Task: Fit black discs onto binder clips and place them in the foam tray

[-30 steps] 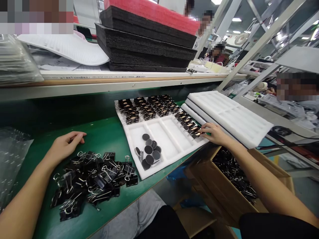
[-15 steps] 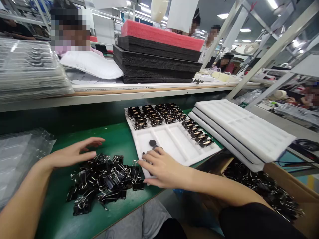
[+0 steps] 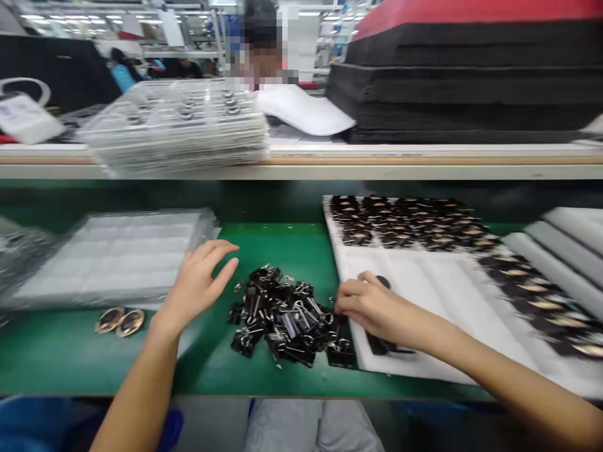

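My left hand point(image 3: 198, 285) hovers over the green bench with fingers apart, just left of a pile of black binder clips point(image 3: 287, 317) and holding nothing. My right hand point(image 3: 372, 307) rests on the near left corner of a white foam tray point(image 3: 438, 314), fingers curled over the black discs point(image 3: 384, 344) lying there; whether it grips one is hidden. The tray's far slots hold rows of clipped parts point(image 3: 405, 220), and another row point(image 3: 532, 289) runs down its right side.
Two copper-coloured rings point(image 3: 120, 320) lie on the bench at left, in front of a stack of clear blister trays point(image 3: 113, 257). More clear trays point(image 3: 179, 125) and black foam sheets point(image 3: 466, 88) sit on the upper shelf. White foam trays point(image 3: 560, 238) lie at right. A person is behind the shelf.
The view has swung left, bringing the clear trays and rings into sight. My right hand went from the tray's right row to the discs. My left hand lifted beside the clip pile.
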`<state>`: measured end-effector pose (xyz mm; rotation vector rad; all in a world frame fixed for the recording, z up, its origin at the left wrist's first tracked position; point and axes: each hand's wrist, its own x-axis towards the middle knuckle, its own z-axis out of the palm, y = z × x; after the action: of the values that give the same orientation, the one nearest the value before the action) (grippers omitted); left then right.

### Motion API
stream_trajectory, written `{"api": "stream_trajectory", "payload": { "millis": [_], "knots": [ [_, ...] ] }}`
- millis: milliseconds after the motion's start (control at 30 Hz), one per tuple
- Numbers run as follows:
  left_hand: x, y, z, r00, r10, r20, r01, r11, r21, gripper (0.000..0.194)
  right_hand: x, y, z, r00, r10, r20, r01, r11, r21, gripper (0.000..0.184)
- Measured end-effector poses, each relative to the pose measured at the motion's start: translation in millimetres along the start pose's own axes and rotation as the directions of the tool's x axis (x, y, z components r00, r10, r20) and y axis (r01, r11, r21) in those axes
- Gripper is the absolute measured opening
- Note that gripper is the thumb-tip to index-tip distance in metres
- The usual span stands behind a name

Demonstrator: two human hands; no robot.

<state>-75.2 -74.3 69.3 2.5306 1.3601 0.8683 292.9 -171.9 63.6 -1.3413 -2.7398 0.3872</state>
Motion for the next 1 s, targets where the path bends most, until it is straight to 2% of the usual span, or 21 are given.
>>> {"api": "stream_trajectory", "payload": {
  "millis": [33, 100, 167, 200, 233, 300, 367, 400, 533, 667, 833, 900, 1000],
  "knots": [
    [-12, -2, -10.2, 0.994, -0.045, -0.101, 0.050, 0.998, 0.041, 0.027, -2, 3, 4, 0.999, -0.011, -0.040, 0.013, 0.999, 0.049, 0.029],
    [-39, -7, -28.1, 0.953, -0.132, -0.274, 0.166, 0.981, 0.105, 0.024, -5, 10, 10, 0.994, -0.023, -0.110, 0.039, 0.988, 0.148, 0.027],
    [-68, -16, -43.1, 0.903, -0.213, -0.373, 0.293, 0.940, 0.173, 0.022, -7, 18, 15, 0.984, -0.016, -0.179, 0.057, 0.972, 0.230, 0.026],
    [-83, -21, -49.8, 0.888, -0.254, -0.383, 0.352, 0.911, 0.213, 0.021, -7, 23, 18, 0.976, -0.004, -0.216, 0.062, 0.963, 0.261, 0.028],
    [-96, -25, -55.9, 0.882, -0.302, -0.363, 0.406, 0.877, 0.257, 0.020, -7, 27, 20, 0.967, 0.011, -0.254, 0.063, 0.957, 0.284, 0.032],
    [-120, -32, -65.0, 0.874, -0.419, -0.246, 0.483, 0.801, 0.354, 0.018, -5, 36, 26, 0.949, 0.043, -0.314, 0.058, 0.951, 0.304, 0.034],
    [-136, -34, -68.7, 0.837, -0.536, -0.111, 0.524, 0.723, 0.450, 0.020, -2, 42, 31, 0.935, 0.051, -0.351, 0.058, 0.955, 0.292, 0.029],
    [-142, -35, -68.5, 0.810, -0.581, -0.080, 0.538, 0.682, 0.495, 0.023, 0, 44, 33, 0.933, 0.045, -0.358, 0.062, 0.957, 0.282, 0.027],
    [-149, -37, -59.8, 0.730, -0.667, -0.148, 0.604, 0.529, 0.596, 0.036, 9, 37, 33, 0.924, -0.027, -0.383, 0.133, 0.958, 0.254, 0.026],
    [-149, -48, -53.9, 0.690, -0.717, -0.096, 0.628, 0.528, 0.571, 0.039, 15, 20, 25, 0.914, -0.072, -0.399, 0.173, 0.959, 0.224, 0.020],
    [-147, -58, -52.9, 0.700, -0.707, -0.096, 0.621, 0.537, 0.572, 0.049, 8, 15, 7, 0.950, -0.062, -0.305, 0.120, 0.977, 0.177, 0.027],
    [-146, -59, -53.2, 0.716, -0.692, -0.092, 0.598, 0.541, 0.591, 0.054, -5, 20, -5, 0.954, -0.011, -0.300, 0.053, 0.990, 0.132, 0.032],
    [-147, -63, -52.9, 0.726, -0.683, -0.073, 0.572, 0.542, 0.616, 0.055, -38, 29, -22, 0.943, 0.129, -0.308, -0.115, 0.991, 0.063, 0.031]
  ]
}}
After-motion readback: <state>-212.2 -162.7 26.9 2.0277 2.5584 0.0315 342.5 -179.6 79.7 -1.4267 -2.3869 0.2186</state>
